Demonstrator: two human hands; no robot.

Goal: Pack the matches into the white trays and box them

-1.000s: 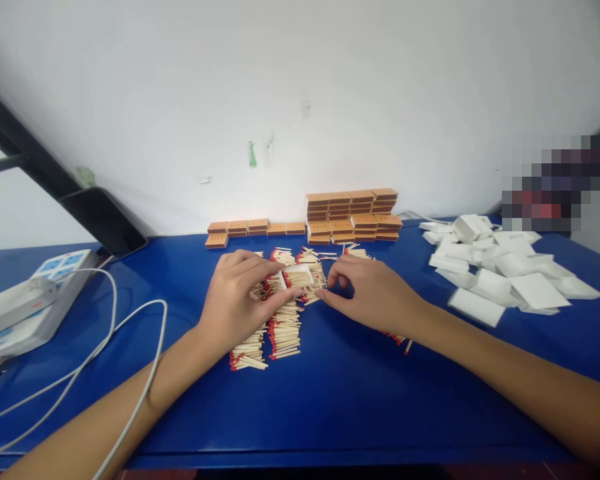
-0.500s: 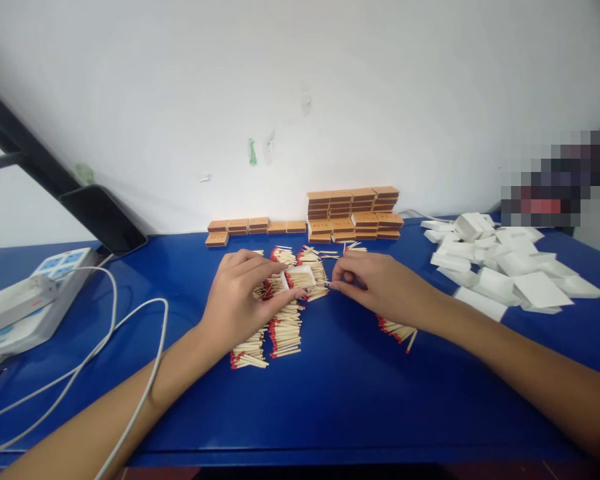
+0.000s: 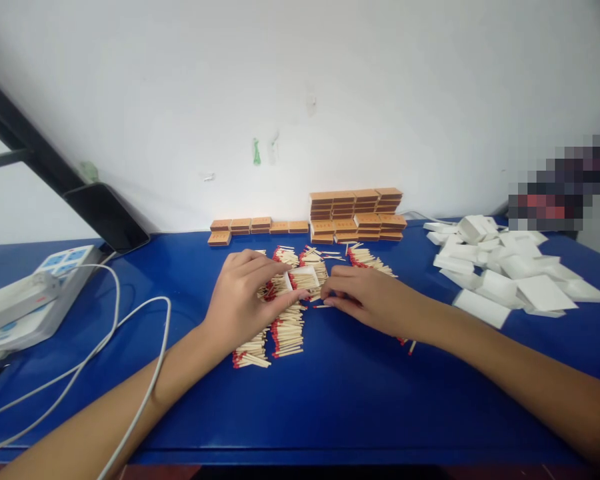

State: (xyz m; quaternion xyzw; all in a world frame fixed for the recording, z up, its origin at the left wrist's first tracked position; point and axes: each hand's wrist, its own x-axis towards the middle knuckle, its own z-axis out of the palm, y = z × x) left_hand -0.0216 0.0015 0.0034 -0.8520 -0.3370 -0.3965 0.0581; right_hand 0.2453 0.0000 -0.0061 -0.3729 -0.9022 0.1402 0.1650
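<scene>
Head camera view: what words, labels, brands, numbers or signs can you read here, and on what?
None can be read.
Orange matchboxes: faint reddish marks on some, too small to read.
White block at left: a small red mark, too blurred to read.

To the left of the white matchbox tray (image 3: pixel 288 282), the left hand (image 3: pixel 240 288) is bare, with slender fingers (image 3: pixel 265 271). The left forearm (image 3: pixel 115 420) is bare too, smooth, and broader farther from the tray. To the right of the tray, the right hand (image 3: pixel 365 293) is likewise bare (its nails are too small to make out), its bare right forearm (image 3: pixel 500 365) tapering towards the wrist.
</scene>
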